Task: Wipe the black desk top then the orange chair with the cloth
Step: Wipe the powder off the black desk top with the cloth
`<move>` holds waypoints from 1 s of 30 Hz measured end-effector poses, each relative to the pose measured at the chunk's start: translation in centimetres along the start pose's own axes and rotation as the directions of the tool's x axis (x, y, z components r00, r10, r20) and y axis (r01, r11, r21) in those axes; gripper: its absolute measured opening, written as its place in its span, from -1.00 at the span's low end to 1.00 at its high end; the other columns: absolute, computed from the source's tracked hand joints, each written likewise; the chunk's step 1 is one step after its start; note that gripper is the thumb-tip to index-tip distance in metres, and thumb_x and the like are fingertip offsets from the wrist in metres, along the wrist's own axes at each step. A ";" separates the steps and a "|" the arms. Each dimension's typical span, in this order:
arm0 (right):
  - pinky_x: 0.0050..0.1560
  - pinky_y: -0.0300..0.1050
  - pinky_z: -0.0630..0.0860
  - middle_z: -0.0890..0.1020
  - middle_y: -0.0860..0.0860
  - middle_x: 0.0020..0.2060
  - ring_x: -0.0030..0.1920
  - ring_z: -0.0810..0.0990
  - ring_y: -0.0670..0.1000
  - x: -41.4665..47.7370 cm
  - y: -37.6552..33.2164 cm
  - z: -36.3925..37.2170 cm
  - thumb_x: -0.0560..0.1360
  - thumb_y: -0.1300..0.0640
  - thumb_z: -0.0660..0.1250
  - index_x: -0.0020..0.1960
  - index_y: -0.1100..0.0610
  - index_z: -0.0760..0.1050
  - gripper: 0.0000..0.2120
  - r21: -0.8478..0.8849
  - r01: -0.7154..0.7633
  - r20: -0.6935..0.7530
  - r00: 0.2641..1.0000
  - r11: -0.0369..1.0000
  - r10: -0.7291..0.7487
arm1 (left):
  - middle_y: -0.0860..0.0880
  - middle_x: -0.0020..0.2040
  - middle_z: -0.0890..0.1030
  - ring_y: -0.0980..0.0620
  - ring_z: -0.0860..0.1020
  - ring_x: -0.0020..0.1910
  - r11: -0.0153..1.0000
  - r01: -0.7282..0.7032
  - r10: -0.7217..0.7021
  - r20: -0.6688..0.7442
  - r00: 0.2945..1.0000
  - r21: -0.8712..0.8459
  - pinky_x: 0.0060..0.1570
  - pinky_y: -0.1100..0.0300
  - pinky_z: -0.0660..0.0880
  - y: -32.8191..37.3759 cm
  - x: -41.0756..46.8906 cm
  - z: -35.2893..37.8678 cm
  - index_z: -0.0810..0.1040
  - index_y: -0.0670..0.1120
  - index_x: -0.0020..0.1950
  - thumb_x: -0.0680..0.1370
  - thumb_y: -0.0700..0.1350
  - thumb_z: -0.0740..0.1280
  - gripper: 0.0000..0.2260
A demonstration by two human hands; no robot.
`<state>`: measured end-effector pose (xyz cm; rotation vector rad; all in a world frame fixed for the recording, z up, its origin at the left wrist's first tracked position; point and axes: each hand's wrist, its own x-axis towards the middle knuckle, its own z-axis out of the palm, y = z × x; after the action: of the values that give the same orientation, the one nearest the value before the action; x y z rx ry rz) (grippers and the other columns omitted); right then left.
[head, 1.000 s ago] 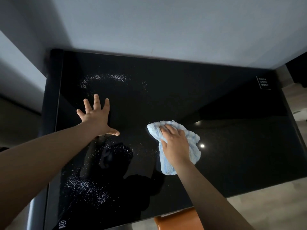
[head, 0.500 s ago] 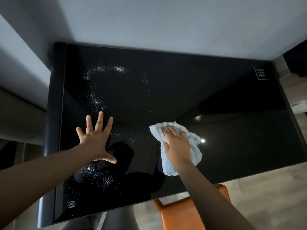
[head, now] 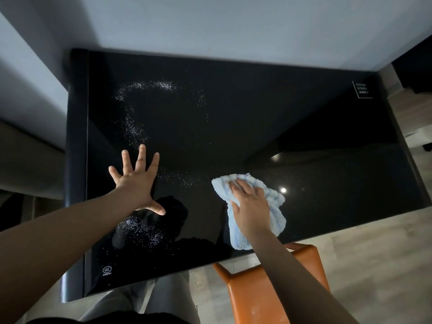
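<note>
Left hand (head: 138, 183) is lying flat on the black desk (head: 257, 118) with fingers spread wide, gripping nothing, while the right hand (head: 251, 204) is pressing palm-down on the crumpled light-blue cloth (head: 273, 197) near the desk's front edge. White specks (head: 140, 228) are showing over the desk's left half; a round CCC mark (head: 107, 270) is sitting at its front-left corner and a white-framed label (head: 361, 88) at back right, text unreadable. The orange chair (head: 257, 293) is standing just below the front edge, under the right forearm.
</note>
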<state>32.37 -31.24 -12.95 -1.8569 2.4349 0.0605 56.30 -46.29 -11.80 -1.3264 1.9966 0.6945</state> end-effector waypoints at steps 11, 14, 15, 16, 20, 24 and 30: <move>0.17 -0.20 0.39 0.32 -0.16 0.43 0.22 0.39 -0.01 -4.0 0.1 0.5 0.57 0.05 0.24 0.46 -0.11 0.27 -0.53 0.004 -0.091 0.157 0.984 0.996 0.089 | -0.09 0.40 -0.59 -0.37 -0.42 0.42 1.000 -0.007 0.007 0.008 1.000 -0.007 0.34 -0.43 -0.05 0.0 -0.4 -0.2 -0.50 0.07 0.46 0.07 0.41 0.50 0.39; 0.20 -0.20 0.38 0.31 -0.16 0.43 0.23 0.39 -0.01 -5.2 0.0 0.5 0.57 0.06 0.24 0.46 -0.11 0.26 -0.53 0.023 -0.118 0.172 0.979 0.993 0.113 | -0.08 0.40 -0.59 -0.36 -0.43 0.42 1.000 -0.004 0.004 0.010 1.000 -0.007 0.34 -0.43 -0.07 0.1 -0.5 -0.2 -0.50 0.07 0.46 0.06 0.41 0.50 0.39; 0.21 -0.20 0.36 0.30 -0.17 0.44 0.23 0.39 -0.01 -5.6 0.0 0.6 0.58 0.06 0.23 0.47 -0.12 0.25 -0.53 0.017 -0.122 0.177 0.977 0.992 0.117 | -0.08 0.40 -0.59 -0.36 -0.43 0.41 1.000 -0.005 0.005 0.010 1.000 -0.007 0.34 -0.43 -0.07 0.1 -0.5 -0.2 -0.49 0.08 0.46 0.06 0.41 0.51 0.39; 0.22 -0.21 0.35 0.28 -0.17 0.44 0.24 0.38 -0.02 -6.0 0.0 0.6 0.59 0.05 0.21 0.47 -0.12 0.24 -0.53 0.010 -0.126 0.183 0.976 0.992 0.122 | -0.08 0.40 -0.59 -0.36 -0.43 0.41 1.000 -0.006 0.006 0.009 1.000 -0.010 0.33 -0.43 -0.07 0.1 -0.5 -0.2 -0.49 0.08 0.46 0.06 0.41 0.51 0.39; 0.27 -0.20 0.30 0.23 -0.18 0.46 0.28 0.36 -0.02 -8.0 -0.1 0.4 0.61 0.04 0.15 0.49 -0.14 0.18 -0.53 -0.007 -0.144 0.219 0.965 0.990 0.142 | -0.08 0.41 -0.58 -0.37 -0.42 0.42 1.000 -0.012 0.012 0.006 1.000 -0.006 0.33 -0.44 -0.06 0.1 -0.6 -0.3 -0.48 0.08 0.46 0.05 0.42 0.50 0.40; 0.39 -0.20 0.18 0.15 -0.16 0.50 0.41 0.24 -0.04 -9.8 0.0 0.7 0.62 0.03 0.11 0.51 -0.14 0.10 -0.51 -0.019 -0.133 0.275 0.952 0.991 0.133 | -0.08 0.41 -0.57 -0.36 -0.41 0.43 1.000 -0.014 0.014 0.005 1.000 -0.007 0.33 -0.44 -0.06 0.1 -0.8 -0.3 -0.47 0.08 0.47 0.05 0.41 0.51 0.40; 0.45 -0.18 0.03 0.13 -0.11 0.52 0.50 0.10 -0.07 -11.9 -0.1 0.9 0.62 0.02 0.11 0.53 -0.10 0.06 -0.49 -0.037 -0.107 0.311 0.944 0.994 0.114 | -0.07 0.43 -0.55 -0.36 -0.40 0.44 1.000 -0.014 0.014 0.005 1.000 -0.009 0.35 -0.44 -0.05 0.2 -1.2 -0.4 -0.45 0.08 0.49 0.07 0.39 0.52 0.38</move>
<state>35.64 -19.76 -12.81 -1.5732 2.3191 0.3589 56.36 -45.82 -10.66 -1.3159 2.0031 0.7134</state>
